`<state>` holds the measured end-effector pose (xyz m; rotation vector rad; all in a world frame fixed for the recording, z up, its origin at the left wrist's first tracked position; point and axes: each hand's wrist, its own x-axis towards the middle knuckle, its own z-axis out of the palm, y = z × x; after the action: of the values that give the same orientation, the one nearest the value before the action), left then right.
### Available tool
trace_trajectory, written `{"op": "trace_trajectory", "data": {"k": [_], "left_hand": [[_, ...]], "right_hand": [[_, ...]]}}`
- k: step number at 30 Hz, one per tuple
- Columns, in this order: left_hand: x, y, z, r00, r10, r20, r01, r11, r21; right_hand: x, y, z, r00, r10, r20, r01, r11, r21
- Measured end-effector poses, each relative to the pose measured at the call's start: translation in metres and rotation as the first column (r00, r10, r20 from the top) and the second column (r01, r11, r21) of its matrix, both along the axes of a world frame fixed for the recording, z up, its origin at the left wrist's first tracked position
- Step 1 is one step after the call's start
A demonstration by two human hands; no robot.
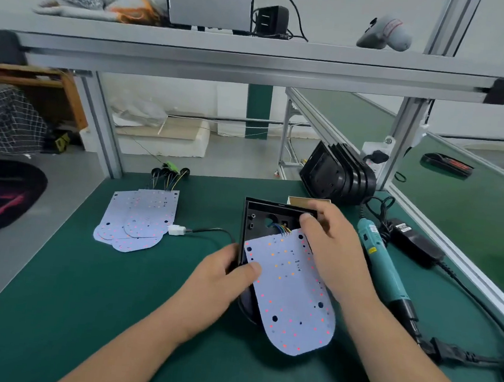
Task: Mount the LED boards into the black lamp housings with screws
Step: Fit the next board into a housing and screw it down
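Board (290, 290) is lying skewed across the open housing (252, 218), its rounded end hanging out past the housing toward 5 o'clock, its top edge tied by coloured wires (284, 228) to a hole in the housing floor. I am watching the left hand (220, 280) holding on from 9 o'clock: its thumb is lying flat on the board's left edge, and its fingers are curling round the housing's left wall. The right hand (331, 250) is coming in from 3 o'clock with its fingers curled over the housing's far right corner, gripping the rim there, while its palm is covering the board's right edge. I cannot tell whether the board is seating flat.

Around them on the green mat (111, 300), a fan of spare boards (137, 219) is lying at 9 o'clock, well apart, with a white plug (176, 230) on a black lead just beside it. A row of black housings (338, 174) is leaning at 1 o'clock. The teal screwdriver (385, 265) is lying at 3 o'clock, just beside the right wrist, and a black adapter (415, 243) is sitting beyond it.
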<state>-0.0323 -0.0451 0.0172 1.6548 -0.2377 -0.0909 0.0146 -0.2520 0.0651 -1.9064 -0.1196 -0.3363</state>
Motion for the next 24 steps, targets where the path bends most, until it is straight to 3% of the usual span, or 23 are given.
{"op": "trace_trajectory", "data": {"k": [3, 6, 11, 15, 19, 24], "left_hand": [[-0.001, -0.004, -0.001, 0.998, 0.061, 0.003, -0.061, 0.998, 0.018], [-0.001, -0.006, -0.004, 0.993, 0.121, 0.004, -0.121, 0.992, 0.045], [0.000, -0.012, -0.005, 0.973, 0.231, -0.019, -0.231, 0.973, -0.014], [0.000, -0.014, -0.006, 0.967, 0.255, -0.012, -0.256, 0.966, -0.038], [-0.002, -0.012, -0.002, 0.967, 0.253, -0.027, -0.255, 0.965, -0.067], [-0.005, -0.016, 0.001, 0.962, 0.272, 0.009, -0.271, 0.960, -0.070]], "right_hand": [[0.000, -0.011, 0.002, 0.991, -0.065, 0.120, 0.092, 0.969, -0.231], [-0.004, -0.020, 0.008, 0.992, -0.068, 0.110, 0.105, 0.916, -0.387], [-0.008, -0.030, 0.017, 0.996, 0.035, -0.086, -0.076, 0.845, -0.529], [-0.006, -0.028, 0.017, 0.974, 0.170, -0.151, -0.223, 0.840, -0.495], [-0.003, -0.037, 0.022, 0.946, 0.261, -0.191, -0.303, 0.922, -0.241], [-0.004, -0.039, 0.024, 0.916, 0.337, -0.219, -0.340, 0.940, 0.024]]}}
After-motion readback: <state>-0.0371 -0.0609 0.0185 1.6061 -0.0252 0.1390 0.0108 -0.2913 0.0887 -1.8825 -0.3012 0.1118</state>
